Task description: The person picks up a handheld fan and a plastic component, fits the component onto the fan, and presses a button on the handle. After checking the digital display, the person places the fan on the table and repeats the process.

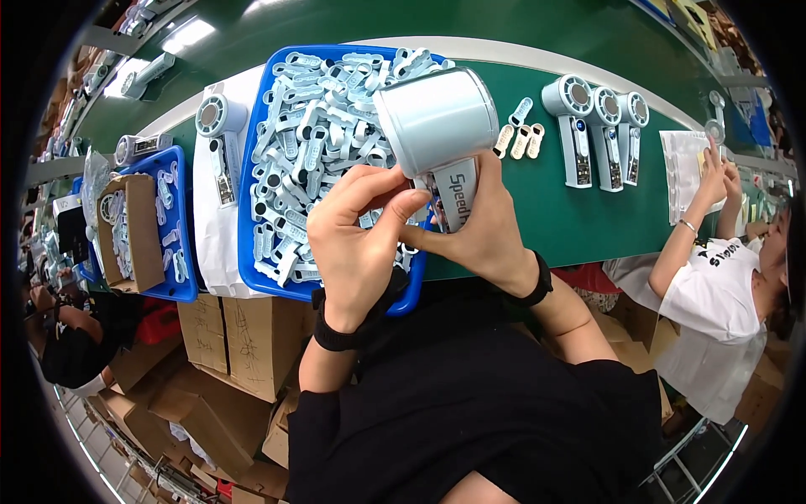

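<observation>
A pale blue-grey handheld fan is tilted in front of me, its wide round head up and its short handle down. My right hand wraps the handle, on which dark lettering shows. On the handle's left side small inner parts are exposed. Bent at that side, the fingers of my left hand press against the fan, thumb and forefinger close to the exposed parts. Whether a small piece is pinched there is hidden. Behind and left of my hands, a blue bin holds a heap of pale blue handle covers.
Three handheld fans with bared handles lie right on the green table, beside several small covers. Another fan lies left of the bin. Farther left sits a blue tray with a cardboard box. A co-worker sits at right.
</observation>
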{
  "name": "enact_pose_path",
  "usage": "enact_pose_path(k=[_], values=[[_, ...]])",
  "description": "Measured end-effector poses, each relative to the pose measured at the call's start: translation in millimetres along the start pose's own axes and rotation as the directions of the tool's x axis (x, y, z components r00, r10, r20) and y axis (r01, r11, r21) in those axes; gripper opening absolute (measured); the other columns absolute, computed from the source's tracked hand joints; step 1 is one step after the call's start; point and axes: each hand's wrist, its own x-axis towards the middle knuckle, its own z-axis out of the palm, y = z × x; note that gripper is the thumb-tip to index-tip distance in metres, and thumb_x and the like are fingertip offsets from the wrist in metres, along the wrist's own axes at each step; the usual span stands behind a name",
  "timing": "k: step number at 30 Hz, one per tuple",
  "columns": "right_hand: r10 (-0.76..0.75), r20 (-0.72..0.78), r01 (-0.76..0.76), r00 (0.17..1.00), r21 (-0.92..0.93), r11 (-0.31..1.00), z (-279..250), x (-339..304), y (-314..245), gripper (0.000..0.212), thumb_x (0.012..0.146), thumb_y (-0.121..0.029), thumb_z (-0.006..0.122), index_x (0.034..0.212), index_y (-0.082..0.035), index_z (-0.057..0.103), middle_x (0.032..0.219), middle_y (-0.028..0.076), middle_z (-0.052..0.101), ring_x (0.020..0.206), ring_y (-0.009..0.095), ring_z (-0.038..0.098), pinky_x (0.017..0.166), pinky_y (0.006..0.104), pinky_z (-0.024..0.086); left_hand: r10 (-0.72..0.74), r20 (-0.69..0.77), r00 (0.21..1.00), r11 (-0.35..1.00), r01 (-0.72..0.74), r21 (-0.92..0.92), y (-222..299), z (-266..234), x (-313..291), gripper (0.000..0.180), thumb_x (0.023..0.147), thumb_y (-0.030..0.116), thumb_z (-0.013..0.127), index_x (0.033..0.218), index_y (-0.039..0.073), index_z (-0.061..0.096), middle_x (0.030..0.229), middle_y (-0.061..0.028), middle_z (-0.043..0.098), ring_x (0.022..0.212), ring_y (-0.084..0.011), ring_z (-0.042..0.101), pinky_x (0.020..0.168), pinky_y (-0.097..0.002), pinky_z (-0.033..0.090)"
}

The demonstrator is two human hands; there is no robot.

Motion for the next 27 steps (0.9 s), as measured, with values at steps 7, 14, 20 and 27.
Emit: enact_pose_path(k=[7, 14, 20, 27], values=[[0.063, -0.016, -0.061, 0.998, 0.084, 0.995, 1, 1, 2, 0.070, 0.064, -0.017, 0.076, 0.116, 0.003, 0.033, 0.098, 0.015, 0.053, 0.083, 0.022, 0.059, 0.066, 0.0322, 0.048, 0.024, -0.009, 1.000, 1.000, -0.024, 0.013, 1, 4, 1, 0.018, 0.068, -0.004, 0.069, 0.086, -0.004, 0.066, 0.075, -0.0058, 0.061, 0.066, -0.0112, 0.059, 0.061, -0.0203, 0.046], [0.086, 0.130, -0.123, 0.988, 0.307, 0.944, -8, 2, -1, 0.063, 0.067, -0.010, 0.070, 0.117, 0.003, 0.034, 0.094, 0.012, 0.054, 0.076, 0.019, 0.059, 0.061, 0.0290, 0.048, -0.043, 0.118, 0.992, 0.978, 0.066, -0.197, 0, -4, 4, 0.039, 0.067, 0.003, 0.074, 0.102, -0.004, 0.059, 0.091, -0.0095, 0.061, 0.085, -0.0166, 0.059, 0.076, -0.0266, 0.047], [0.149, 0.487, -0.425, 0.860, 0.525, 0.737, -25, 7, -27, 0.063, 0.069, -0.005, 0.066, 0.121, 0.003, 0.033, 0.091, 0.008, 0.054, 0.066, 0.013, 0.058, 0.054, 0.0240, 0.047, -0.116, 0.467, 0.876, 0.680, 0.413, -0.606, 8, -3, 11, 0.071, 0.065, 0.011, 0.078, 0.123, -0.005, 0.041, 0.113, -0.0171, 0.055, 0.107, -0.0238, 0.053, 0.094, -0.0368, 0.041], [0.164, 0.604, -0.575, 0.779, 0.586, 0.570, -36, 2, -24, 0.065, 0.071, -0.005, 0.065, 0.125, 0.003, 0.031, 0.094, 0.009, 0.054, 0.060, 0.011, 0.057, 0.048, 0.0207, 0.045, -0.163, 0.443, 0.881, 0.690, 0.423, -0.587, 13, 6, 6, 0.070, 0.063, 0.009, 0.078, 0.120, -0.005, 0.042, 0.114, -0.0183, 0.055, 0.107, -0.0247, 0.054, 0.092, -0.0351, 0.043]])
